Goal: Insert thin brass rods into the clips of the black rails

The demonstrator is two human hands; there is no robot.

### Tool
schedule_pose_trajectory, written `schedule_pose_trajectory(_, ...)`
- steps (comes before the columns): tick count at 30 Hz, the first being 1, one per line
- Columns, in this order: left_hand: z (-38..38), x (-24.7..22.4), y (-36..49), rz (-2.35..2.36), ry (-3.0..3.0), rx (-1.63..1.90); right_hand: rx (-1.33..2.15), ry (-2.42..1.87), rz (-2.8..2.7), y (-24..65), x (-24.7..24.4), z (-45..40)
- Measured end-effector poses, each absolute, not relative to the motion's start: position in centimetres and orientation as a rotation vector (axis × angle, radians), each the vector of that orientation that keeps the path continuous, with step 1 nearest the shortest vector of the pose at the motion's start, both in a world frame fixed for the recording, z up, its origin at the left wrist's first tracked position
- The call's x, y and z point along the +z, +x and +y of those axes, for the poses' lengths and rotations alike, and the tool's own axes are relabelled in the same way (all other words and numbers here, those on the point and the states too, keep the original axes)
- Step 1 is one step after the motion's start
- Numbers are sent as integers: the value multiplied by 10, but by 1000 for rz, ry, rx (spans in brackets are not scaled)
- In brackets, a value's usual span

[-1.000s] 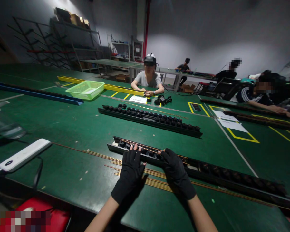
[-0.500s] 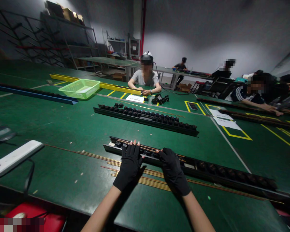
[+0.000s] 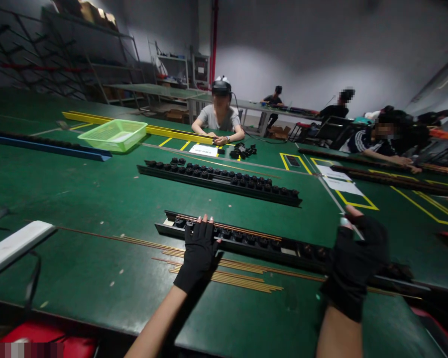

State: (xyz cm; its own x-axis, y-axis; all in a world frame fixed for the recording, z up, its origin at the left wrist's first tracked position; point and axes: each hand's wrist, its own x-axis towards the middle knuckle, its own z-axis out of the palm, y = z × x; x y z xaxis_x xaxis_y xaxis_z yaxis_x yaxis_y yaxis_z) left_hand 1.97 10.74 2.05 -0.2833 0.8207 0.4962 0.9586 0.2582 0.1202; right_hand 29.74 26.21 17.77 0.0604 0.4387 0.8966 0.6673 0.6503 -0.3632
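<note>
Over green workbench (image 3: 78, 199), hands (image 3: 356, 263) apart, left hand (image 3: 198, 253) on black rack (image 3: 246, 241), grey-walled workshop (image 3: 302, 49) behind

right hand (image 3: 358, 258) — off the black rail (image 3: 224, 237) now, lifted and well to the right, above the rail's far end, with thumb and fingertips (image 3: 346, 222) drawn close together. black knobs (image 3: 250, 238) uncovered where that hand lay before. whole scene shifted up and left in frame — green plastic basket (image 3: 114, 135) nearer the left edge.
</note>
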Motion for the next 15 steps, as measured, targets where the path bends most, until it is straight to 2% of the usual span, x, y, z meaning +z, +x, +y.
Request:
schedule_pose_trajectory(3,109,20,20,-2201,-1604,-593,-132,-916,-1717,321,175,260)
schedule_pose_trajectory(7,110,17,20,-2198,-1619,-610,-60,-863,-1999,320,124,254)
schedule_pose_trajectory(11,112,15,20,-2200,-1612,-647,-35,-790,-2047,317,81,249)
schedule_pose_trajectory(15,112,16,20,-2238,-1615,-647,36,-849,-1943,315,60,240)
